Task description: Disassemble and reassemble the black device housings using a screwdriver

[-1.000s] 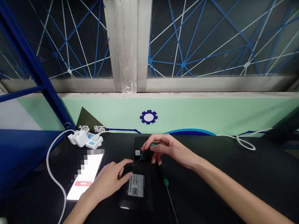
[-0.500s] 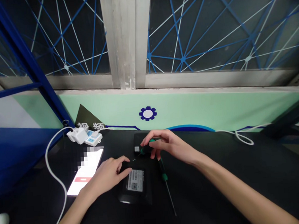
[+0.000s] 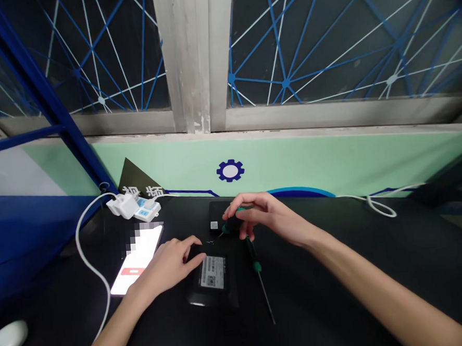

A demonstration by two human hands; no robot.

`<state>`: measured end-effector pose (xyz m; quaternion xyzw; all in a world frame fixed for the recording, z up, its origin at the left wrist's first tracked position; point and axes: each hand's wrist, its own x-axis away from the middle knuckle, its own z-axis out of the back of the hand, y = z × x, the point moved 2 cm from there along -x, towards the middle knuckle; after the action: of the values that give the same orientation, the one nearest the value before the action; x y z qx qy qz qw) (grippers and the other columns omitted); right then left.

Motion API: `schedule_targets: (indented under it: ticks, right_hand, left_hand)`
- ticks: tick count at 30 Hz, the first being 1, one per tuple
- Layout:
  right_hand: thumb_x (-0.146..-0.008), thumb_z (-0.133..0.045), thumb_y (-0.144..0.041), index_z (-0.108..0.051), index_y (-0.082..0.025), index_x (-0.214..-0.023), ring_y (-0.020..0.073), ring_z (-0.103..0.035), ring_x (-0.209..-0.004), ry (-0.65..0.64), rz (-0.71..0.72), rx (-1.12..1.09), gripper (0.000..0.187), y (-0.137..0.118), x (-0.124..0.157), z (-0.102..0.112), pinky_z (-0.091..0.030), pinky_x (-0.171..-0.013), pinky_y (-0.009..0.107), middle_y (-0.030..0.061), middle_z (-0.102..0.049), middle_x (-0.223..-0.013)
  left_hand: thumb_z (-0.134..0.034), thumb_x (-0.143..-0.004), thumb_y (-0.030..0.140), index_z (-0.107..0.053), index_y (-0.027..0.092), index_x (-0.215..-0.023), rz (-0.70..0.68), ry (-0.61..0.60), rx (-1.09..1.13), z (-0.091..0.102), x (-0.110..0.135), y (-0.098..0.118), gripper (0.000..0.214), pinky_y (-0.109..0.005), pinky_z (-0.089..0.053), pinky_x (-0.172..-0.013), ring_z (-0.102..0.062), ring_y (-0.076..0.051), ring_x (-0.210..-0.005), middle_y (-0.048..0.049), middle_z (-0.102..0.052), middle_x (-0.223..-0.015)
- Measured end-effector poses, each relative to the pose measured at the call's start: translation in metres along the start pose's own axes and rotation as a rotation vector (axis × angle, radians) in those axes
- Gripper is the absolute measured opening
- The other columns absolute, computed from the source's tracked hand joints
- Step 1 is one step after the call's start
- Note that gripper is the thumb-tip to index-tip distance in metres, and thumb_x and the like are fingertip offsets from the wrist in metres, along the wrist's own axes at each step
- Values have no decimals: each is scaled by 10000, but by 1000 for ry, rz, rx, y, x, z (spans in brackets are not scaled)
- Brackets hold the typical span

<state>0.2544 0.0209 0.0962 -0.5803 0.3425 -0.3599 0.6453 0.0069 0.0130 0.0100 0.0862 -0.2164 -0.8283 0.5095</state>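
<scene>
My right hand grips a short screwdriver with a green and black handle, its thin tip pointing down to the left. Close to that tip, a few tiny screws lie on the dark surface. My left hand has its thumb and forefinger apart, the thumb at the upper left edge of a black drive-like device with a white barcode label. Behind the screwdriver sits a black flat box with a small QR sticker, partly covered by my right hand. A longer screwdriver lies below that hand.
A lit phone lies to the left, partly behind my left forearm. Beyond it are a power strip and white charger, whose cable curves forward. A white rounded object stands at lower left. A window wall closes off the back.
The view has shifted slightly, moving things a little on screen. My right hand still holds the short screwdriver, and my left hand stays beside the labelled device.
</scene>
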Motion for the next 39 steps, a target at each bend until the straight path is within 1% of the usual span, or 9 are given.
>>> schedule_targets:
  ticks: [3,6,11,19,24,27,30,35,39]
  right_hand:
    - [-903,-661,-354,-685,-169,-931,127,-675,-590,26,6,6,188,-1,0,4,-524,-526,228,59,-731,-871]
    - [-913,-655,-394,-675,-174,-925,116,-668,-574,73,40,-39,221,-2,0,8,-528,-511,229,64,-723,-948]
    - [-923,-635,-455,-655,-170,-918,63,-572,-468,188,100,15,286,-3,-1,14,-466,-432,197,58,-714,-941]
    - [-971,-522,-514,-629,-183,-936,70,-534,-425,177,30,320,349,7,-3,15,-401,-384,203,43,-701,-876]
    - [-977,-506,-464,-622,-183,-839,119,-571,-478,130,-64,580,334,21,-7,14,-375,-445,228,-2,-615,-651]
    - [-965,-527,-450,-592,-191,-744,116,-497,-477,125,-60,731,347,29,-11,11,-321,-477,243,-36,-516,-528]
    - [-951,-557,-426,-592,-198,-707,109,-396,-484,169,-38,880,336,36,-14,9,-262,-490,268,-44,-486,-520]
    - [-935,-595,-375,-617,-204,-701,122,-439,-530,190,-89,1039,291,47,-18,4,-262,-521,286,-16,-566,-597]
    - [-919,-609,-358,-615,-201,-665,128,-468,-556,185,-95,1127,299,52,-19,-2,-262,-536,289,-6,-570,-608]
  left_hand:
    - [-481,-965,544,-663,272,-1147,6,3,-6,0,1,0,375,-266,-299,-583,-557,-178,-636,39,-559,-635]
    - [-485,-963,545,-664,273,-1150,7,8,-9,0,1,-1,376,-267,-310,-587,-566,-180,-642,35,-570,-648]
    - [-481,-962,550,-668,266,-1150,8,7,2,0,1,-1,388,-267,-319,-581,-579,-182,-644,30,-587,-655]
    - [-503,-955,523,-664,267,-1136,-20,13,-17,1,0,-1,353,-266,-313,-579,-581,-174,-654,36,-603,-657]
    - [-522,-938,565,-653,266,-1150,-23,19,-34,1,1,-2,390,-264,-320,-582,-583,-175,-662,32,-617,-674]
    - [-512,-936,592,-651,263,-1157,-22,17,-34,0,1,-2,420,-263,-325,-579,-590,-176,-665,28,-621,-683]
    - [-502,-938,604,-648,262,-1164,-22,13,-29,1,2,-1,434,-264,-331,-581,-600,-180,-677,26,-624,-693]
    - [-502,-939,593,-648,260,-1159,-19,7,-28,2,2,0,425,-266,-331,-578,-598,-186,-687,18,-623,-700]
    - [-499,-947,586,-642,259,-1160,-20,-3,-15,2,2,0,416,-269,-336,-586,-593,-187,-682,22,-618,-698]
